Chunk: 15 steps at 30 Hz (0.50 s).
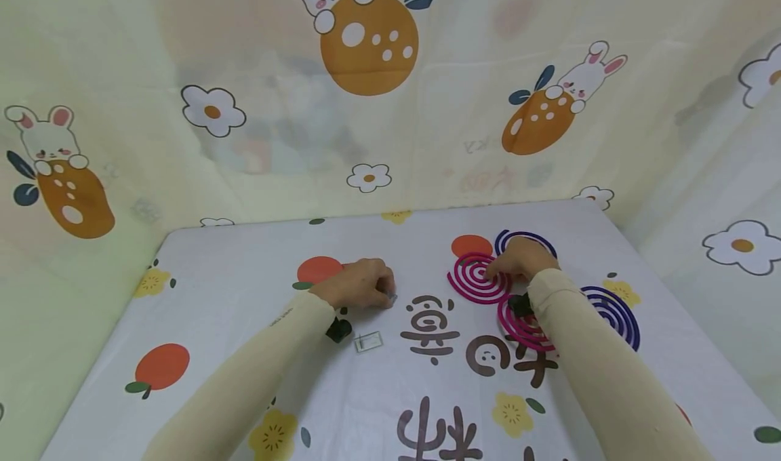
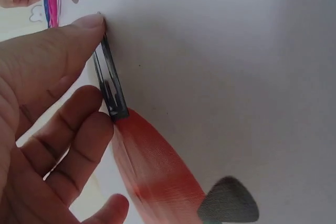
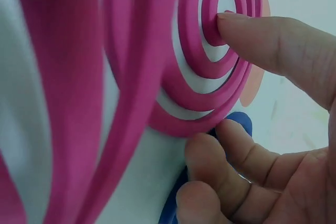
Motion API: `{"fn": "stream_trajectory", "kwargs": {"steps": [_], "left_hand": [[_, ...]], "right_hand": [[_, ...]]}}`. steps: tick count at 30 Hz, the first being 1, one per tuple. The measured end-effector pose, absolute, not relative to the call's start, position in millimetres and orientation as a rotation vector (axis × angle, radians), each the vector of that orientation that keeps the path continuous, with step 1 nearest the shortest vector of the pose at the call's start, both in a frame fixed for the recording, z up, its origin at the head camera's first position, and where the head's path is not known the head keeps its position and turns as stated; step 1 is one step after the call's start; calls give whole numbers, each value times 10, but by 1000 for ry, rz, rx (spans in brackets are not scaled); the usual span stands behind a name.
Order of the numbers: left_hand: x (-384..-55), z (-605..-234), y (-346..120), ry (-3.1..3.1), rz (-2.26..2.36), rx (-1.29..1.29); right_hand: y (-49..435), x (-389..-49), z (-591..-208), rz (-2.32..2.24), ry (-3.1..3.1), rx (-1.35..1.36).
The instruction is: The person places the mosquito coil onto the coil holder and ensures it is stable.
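My left hand [image 1: 360, 285] pinches a small, flat metal coil stand [image 2: 116, 77] with a slotted middle. The thumb lies at one end of it and the fingertips near the other, close over the printed cloth. My right hand [image 1: 523, 257] is at a pink mosquito coil [image 1: 470, 294]. In the right wrist view its thumb presses the spiral's centre while the curled fingers meet the outer ring. A second pink coil [image 1: 512, 329] lies nearer, partly covered by the right wrist. A blue coil [image 1: 502, 236] shows behind the right hand.
Another metal stand [image 1: 368, 342] lies on the cloth beside the left wrist. Beyond the right forearm lies a blue coil [image 1: 633, 329], partly hidden by the sleeve. A printed curtain [image 1: 274, 176] rises behind the table [image 1: 232, 291].
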<state>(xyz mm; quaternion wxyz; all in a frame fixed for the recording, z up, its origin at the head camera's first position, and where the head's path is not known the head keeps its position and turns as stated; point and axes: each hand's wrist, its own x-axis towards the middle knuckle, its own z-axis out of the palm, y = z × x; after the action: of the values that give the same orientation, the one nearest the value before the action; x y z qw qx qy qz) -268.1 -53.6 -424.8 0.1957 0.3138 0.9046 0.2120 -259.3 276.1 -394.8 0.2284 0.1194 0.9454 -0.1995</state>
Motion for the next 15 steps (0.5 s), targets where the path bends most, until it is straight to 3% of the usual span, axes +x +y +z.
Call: {"fn": "stream_trajectory", "kwargs": {"steps": [15], "left_hand": [[-2587, -4199, -502, 2450, 604, 1016]], "right_hand": [[2671, -2560, -3929, -561, 2605, 294]]}}
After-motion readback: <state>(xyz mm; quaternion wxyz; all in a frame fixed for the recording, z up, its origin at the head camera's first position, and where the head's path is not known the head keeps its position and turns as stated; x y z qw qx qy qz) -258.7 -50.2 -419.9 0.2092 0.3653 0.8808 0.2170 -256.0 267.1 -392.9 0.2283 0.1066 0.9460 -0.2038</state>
